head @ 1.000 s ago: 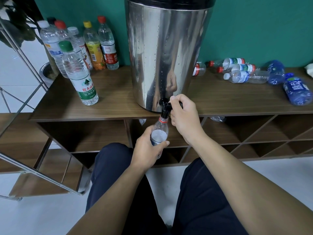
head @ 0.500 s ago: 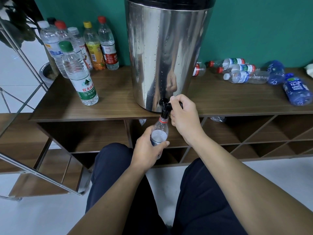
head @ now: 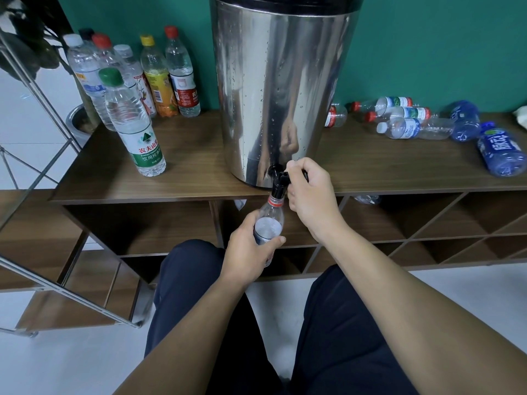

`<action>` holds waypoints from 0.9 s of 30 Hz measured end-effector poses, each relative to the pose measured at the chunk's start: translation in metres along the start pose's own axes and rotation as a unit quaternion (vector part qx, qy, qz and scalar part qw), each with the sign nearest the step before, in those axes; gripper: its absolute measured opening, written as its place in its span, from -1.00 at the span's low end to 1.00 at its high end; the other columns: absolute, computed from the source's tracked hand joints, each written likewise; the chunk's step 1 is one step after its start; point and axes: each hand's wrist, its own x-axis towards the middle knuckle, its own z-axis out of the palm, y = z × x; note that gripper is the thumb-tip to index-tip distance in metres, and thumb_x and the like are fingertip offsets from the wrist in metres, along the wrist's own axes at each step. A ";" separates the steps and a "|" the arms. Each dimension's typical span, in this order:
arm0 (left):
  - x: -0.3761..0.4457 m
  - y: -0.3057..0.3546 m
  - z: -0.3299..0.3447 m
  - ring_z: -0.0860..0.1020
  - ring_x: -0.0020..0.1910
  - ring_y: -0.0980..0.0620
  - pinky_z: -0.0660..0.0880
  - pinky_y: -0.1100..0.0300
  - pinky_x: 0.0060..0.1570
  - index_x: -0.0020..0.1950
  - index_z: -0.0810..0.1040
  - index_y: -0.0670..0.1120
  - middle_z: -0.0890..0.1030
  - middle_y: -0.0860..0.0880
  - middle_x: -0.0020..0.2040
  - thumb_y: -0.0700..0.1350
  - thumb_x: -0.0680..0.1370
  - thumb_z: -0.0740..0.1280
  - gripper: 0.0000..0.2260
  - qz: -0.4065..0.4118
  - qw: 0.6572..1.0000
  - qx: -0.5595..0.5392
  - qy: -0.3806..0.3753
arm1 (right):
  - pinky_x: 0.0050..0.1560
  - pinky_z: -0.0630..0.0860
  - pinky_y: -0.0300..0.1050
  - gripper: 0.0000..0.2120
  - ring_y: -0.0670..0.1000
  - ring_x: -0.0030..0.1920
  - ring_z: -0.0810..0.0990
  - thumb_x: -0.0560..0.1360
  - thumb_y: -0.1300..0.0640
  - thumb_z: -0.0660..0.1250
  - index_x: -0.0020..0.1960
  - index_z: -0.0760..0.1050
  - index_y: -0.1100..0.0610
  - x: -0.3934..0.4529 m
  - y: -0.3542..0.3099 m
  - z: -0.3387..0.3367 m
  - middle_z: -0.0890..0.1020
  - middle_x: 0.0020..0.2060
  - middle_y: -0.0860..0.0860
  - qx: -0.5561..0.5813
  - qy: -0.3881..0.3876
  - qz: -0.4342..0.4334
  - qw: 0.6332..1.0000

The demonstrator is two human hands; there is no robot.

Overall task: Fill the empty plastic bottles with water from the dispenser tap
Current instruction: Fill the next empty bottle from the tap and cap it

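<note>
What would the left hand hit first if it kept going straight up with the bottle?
Probably the black tap spout: the left hand holds the bottle with its mouth right under the spout, seemingly touching it already. The right hand sits just beside.

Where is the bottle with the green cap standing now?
The green-capped bottle stands upright on the wooden shelf top, left of the steel dispenser and in front of the other upright bottles.

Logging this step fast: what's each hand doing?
Left hand: grips the bottle under the tap.
Right hand: grips the tap lever.
</note>
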 end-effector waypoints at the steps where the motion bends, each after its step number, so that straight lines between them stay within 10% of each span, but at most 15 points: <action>1: 0.000 0.000 0.000 0.61 0.17 0.41 0.50 0.50 0.08 0.51 0.52 0.20 0.69 0.29 0.17 -0.04 0.56 0.66 -0.42 -0.001 1.000 -0.001 -0.001 | -0.25 0.32 -0.01 -0.67 -0.09 -0.39 0.37 0.74 -0.14 0.26 -0.21 0.47 -0.16 0.000 0.000 0.000 0.40 -0.45 -0.14 0.000 0.000 0.000 1.000; 27: 0.002 -0.002 0.000 0.64 0.21 0.33 0.54 0.38 0.17 0.53 0.52 0.18 0.70 0.25 0.21 -0.03 0.56 0.66 -0.41 -0.001 1.000 -0.004 -0.004 | -0.22 0.36 -0.03 -0.70 -0.10 -0.35 0.41 0.73 -0.14 0.26 -0.14 0.49 -0.08 0.003 0.005 -0.001 0.44 -0.42 -0.14 -0.004 -0.001 -0.002 1.000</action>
